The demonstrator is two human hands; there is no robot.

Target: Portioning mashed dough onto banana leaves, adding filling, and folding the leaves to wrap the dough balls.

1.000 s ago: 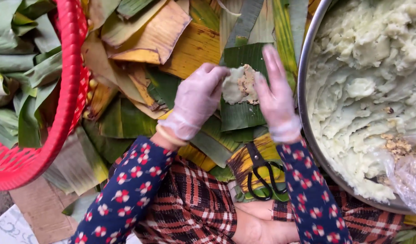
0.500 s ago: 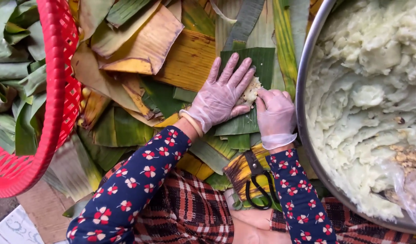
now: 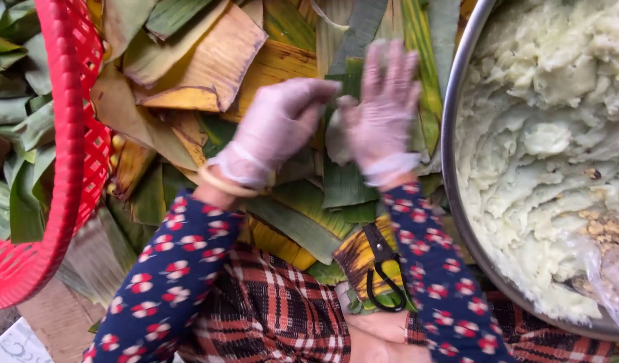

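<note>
Both hands wear thin clear gloves and meet over a strip of green banana leaf (image 3: 343, 185) lying on a pile of leaves. My left hand (image 3: 276, 131) curls with its fingertips at the leaf's upper edge. My right hand (image 3: 384, 111), blurred by motion, is held flat with fingers spread upward. Between the two hands sits a small pale lump of dough (image 3: 336, 138), partly hidden by them. Whether the leaf is lifted or still flat I cannot tell.
A large metal bowl (image 3: 450, 141) at the right holds a mass of pale dough (image 3: 545, 134), with brown crumbs (image 3: 605, 228) and a plastic bag (image 3: 615, 272). Black-handled scissors (image 3: 383, 272) lie near my lap. At the left, a red plastic basket (image 3: 74, 134) contains green leaves.
My left hand was spread flat over the dough and leaf; now it has curled and drawn left. My right hand has risen from beside the dough, its fingers now pointing up.
</note>
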